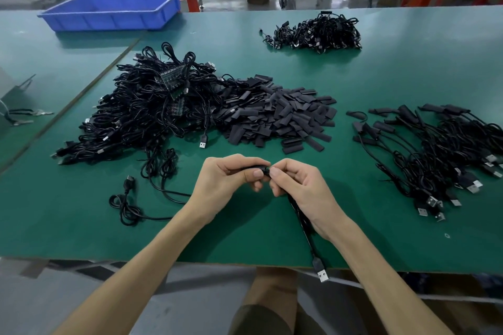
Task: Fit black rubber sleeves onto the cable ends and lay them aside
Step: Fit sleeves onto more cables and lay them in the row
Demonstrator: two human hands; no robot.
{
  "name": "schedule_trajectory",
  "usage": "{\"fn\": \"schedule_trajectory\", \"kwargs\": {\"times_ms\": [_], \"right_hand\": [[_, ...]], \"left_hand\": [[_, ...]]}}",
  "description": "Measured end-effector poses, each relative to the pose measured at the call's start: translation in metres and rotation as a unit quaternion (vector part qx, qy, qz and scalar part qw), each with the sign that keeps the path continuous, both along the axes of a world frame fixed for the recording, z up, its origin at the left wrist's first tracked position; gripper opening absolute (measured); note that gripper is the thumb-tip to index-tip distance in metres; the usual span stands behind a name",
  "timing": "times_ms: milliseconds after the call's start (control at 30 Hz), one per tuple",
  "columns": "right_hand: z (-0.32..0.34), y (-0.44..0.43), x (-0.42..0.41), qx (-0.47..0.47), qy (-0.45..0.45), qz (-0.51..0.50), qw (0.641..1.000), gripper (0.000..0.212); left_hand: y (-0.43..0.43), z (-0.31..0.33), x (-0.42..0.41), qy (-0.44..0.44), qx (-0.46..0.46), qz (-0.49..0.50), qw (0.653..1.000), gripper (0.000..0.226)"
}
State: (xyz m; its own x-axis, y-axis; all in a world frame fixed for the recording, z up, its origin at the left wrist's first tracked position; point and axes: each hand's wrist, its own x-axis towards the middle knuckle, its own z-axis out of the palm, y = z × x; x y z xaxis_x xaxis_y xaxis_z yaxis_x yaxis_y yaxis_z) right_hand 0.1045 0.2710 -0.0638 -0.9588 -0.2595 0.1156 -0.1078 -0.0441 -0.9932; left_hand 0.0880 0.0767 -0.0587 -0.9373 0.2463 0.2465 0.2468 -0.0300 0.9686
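Lower middle of the frame: right hand (296, 185) pinches the limp, light cable (306, 228) just behind its end; left hand (226, 179) pinches the rubber sleeve (251, 168) against it (soft, probably grabby, so I'd hold both near the tip); tangled cable heap (141, 111) centre-left; sleeved cables (435, 149) at right; loose sleeve pile (283, 117) centre; the way to the right looks unblocked.

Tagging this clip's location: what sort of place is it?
Likely a factory assembly bench: long green-matted worktable, bulk heaps of black USB cables and black rubber sleeves, blue plastic parts bin.
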Motion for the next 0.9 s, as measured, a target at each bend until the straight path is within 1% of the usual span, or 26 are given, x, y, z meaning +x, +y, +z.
{"fn": "schedule_trajectory", "kwargs": {"times_ms": [133, 267, 400, 600, 700, 767, 900], "right_hand": [[-0.0015, 0.0001, 0.0002, 0.0, 0.001, -0.007, 1.0, 0.021], [-0.0002, -0.0006, -0.0001, -0.011, -0.001, -0.001, 1.0, 0.021], [-0.0002, -0.0006, -0.0007, -0.003, -0.002, 0.0, 1.0, 0.021], [0.0012, -0.0005, 0.0001, 0.015, -0.003, -0.002, 1.0, 0.021], [0.0018, -0.0013, 0.0002, 0.013, -0.004, -0.005, 1.0, 0.023], [0.0029, -0.0014, 0.0, 0.011, 0.001, -0.003, 1.0, 0.024], [0.0034, -0.0019, 0.0001, 0.005, 0.006, -0.002, 1.0, 0.023]], "left_hand": [[0.0021, 0.0009, 0.0003, 0.039, -0.036, 0.005, 0.999, 0.017], [0.0018, 0.0019, 0.0003, 0.056, -0.04, 0.012, 0.998, 0.017], [0.0018, 0.0019, 0.0011, 0.086, -0.063, 0.026, 0.994, 0.018], [0.0023, 0.0033, 0.0024, 0.096, -0.091, 0.037, 0.99, 0.017], [0.003, 0.0039, 0.0051, 0.132, -0.136, 0.062, 0.98, 0.008], [0.0042, 0.0049, 0.0067, 0.162, -0.166, 0.08, 0.969, 0.012], [0.0032, 0.0052, 0.0042, 0.137, -0.128, 0.056, 0.981, 0.012]]}}
